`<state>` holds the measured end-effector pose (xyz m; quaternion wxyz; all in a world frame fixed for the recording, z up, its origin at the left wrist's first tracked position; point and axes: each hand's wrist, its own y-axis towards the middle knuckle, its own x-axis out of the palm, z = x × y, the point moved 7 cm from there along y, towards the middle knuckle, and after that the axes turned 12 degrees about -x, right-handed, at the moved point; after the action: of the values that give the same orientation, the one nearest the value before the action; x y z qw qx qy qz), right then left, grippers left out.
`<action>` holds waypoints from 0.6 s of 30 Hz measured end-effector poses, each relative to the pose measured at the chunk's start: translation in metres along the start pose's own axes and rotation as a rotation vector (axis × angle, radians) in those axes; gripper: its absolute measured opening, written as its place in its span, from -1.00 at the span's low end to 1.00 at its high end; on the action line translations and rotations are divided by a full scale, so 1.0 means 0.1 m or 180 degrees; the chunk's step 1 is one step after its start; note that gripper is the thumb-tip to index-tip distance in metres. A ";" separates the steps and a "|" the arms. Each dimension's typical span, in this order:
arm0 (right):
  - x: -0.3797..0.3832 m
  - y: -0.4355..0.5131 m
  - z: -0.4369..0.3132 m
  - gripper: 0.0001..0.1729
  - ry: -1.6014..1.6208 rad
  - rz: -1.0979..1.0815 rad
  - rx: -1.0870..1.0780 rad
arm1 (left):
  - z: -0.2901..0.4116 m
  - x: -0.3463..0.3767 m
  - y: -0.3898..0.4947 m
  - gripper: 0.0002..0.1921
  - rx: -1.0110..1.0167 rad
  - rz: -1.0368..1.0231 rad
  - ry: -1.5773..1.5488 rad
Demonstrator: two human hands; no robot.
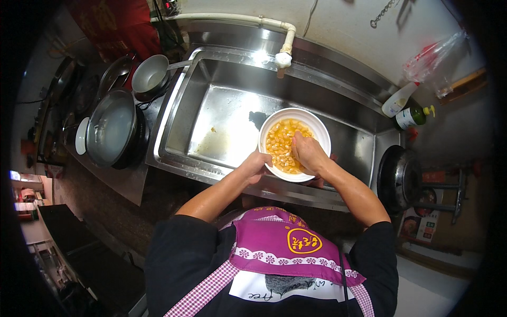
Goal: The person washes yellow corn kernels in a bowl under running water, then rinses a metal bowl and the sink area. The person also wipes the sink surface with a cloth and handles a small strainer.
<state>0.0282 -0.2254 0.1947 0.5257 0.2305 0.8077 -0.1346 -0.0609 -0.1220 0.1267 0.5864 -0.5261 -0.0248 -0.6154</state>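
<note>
A white bowl [324,136] is held over the front part of the stainless steel sink [222,115]. Inside it are many pale, nut-like pieces [281,138], perhaps peanuts or beans, in yellowish liquid. My left hand [255,165] grips the near left side of the bowl, with the thumb over the rim. Curled fingers of my right hand [309,152] dip into the pieces at the bowl's right side. Its fingertips are partly hidden, so whether they pinch anything does not show.
A white tap [283,59] projects over the sink's back edge. To the left stand a large pot [111,128] of cloudy liquid and a long-handled pan [150,75]. Bottles [412,117] and a dark round pan [400,178] are at the right.
</note>
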 end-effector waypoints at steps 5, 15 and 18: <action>-0.04 -0.03 0.03 -0.85 0.0227 0.0383 0.0151 | 0.00 0.04 -0.02 -0.30 -0.0027 -0.0011 0.0048; -0.30 0.03 -0.07 -0.78 -0.0060 0.1014 -0.0933 | -0.03 0.05 0.02 -0.25 -0.0013 0.0053 0.0038; -0.40 0.07 0.00 -0.78 -0.0024 0.1014 -0.0870 | -0.03 0.06 0.00 -0.26 0.0004 0.0050 0.0062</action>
<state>0.0451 -0.2287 0.2316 0.5697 0.2813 0.7698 0.0602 -0.0609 -0.1278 0.1291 0.5918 -0.5199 -0.0153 -0.6158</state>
